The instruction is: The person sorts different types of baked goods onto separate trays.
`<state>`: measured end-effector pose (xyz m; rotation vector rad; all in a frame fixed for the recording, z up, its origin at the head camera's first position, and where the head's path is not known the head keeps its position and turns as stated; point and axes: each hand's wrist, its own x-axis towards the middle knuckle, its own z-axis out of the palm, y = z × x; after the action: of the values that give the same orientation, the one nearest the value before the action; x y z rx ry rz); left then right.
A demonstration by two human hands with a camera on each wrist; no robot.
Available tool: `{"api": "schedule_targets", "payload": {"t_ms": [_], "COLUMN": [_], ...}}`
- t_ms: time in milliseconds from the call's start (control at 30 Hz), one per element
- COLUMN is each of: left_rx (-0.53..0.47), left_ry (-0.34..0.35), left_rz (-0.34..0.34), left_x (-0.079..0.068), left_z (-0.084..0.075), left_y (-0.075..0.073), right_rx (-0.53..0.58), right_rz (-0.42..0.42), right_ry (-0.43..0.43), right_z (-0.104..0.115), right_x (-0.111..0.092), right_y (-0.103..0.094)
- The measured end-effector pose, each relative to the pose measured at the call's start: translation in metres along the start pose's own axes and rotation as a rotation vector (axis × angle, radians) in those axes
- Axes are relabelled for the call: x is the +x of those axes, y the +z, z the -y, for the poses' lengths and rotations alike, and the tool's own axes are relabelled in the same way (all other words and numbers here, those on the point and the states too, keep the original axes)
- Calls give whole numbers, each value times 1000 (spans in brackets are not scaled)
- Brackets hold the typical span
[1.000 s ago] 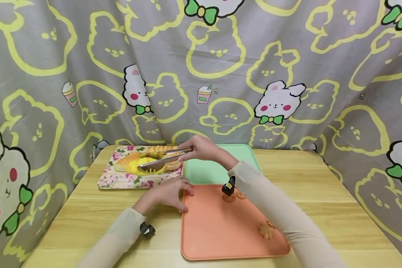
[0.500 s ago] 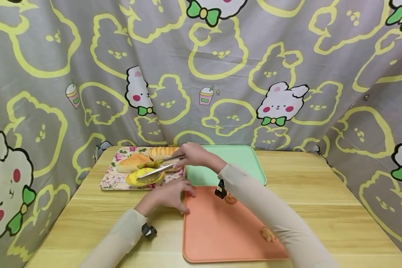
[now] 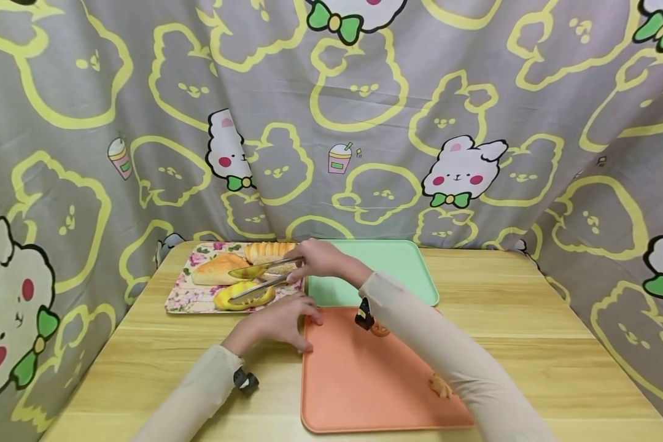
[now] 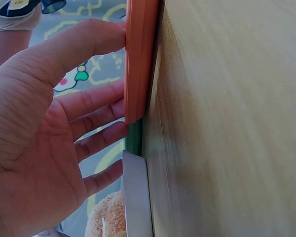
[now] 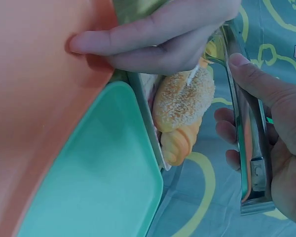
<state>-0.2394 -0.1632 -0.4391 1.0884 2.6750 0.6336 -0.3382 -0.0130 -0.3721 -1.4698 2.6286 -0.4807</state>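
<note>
My right hand [image 3: 320, 258] grips metal tongs [image 3: 262, 288] over the floral tray [image 3: 179, 302] at the back left. The tongs' arms stand apart; the lower one overlaps a yellow oval bread [image 3: 257, 299] at the tray's front edge, and the upper one passes above it. A tan bread [image 3: 212, 271], a ridged bread roll [image 3: 267, 248] and a coated bread bun [image 5: 187, 101] share this tray. My left hand [image 3: 282, 319] touches the left rim of the orange tray [image 3: 364, 393] with thumb and fingertips, its fingers spread and holding nothing else.
Behind the orange tray lies a green tray [image 3: 398, 270], partly hidden by my right arm. A round cookie [image 3: 380, 329] and a leaf-shaped cookie [image 3: 441, 387] rest on the orange tray. A patterned curtain [image 3: 364, 141] stands behind the wooden table [image 3: 508, 307].
The yellow bread has come down onto the floral tray and shifted slightly right. The tongs in my right hand have lowered with it. My left hand stays at the orange tray's rim.
</note>
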Motion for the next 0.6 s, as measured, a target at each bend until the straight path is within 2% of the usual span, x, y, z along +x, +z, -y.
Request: {"api": "schedule_targets", "payload": {"t_ms": [333,500,600], "left_rx": [-10,-7,-6], "left_ry": [-11,-12,-8], "left_rz": [5,7,4], "left_x": [0,1,1], "left_z": [0,1,2], "left_y": [0,0,0], "right_rx": [28,19,60], "right_rz": [-30,-83,-118], "right_ry": [27,63,109], "right_z": [1,-7,-15], "right_x": [-7,-19,-30], "right_y": [-12,-22,-29]}}
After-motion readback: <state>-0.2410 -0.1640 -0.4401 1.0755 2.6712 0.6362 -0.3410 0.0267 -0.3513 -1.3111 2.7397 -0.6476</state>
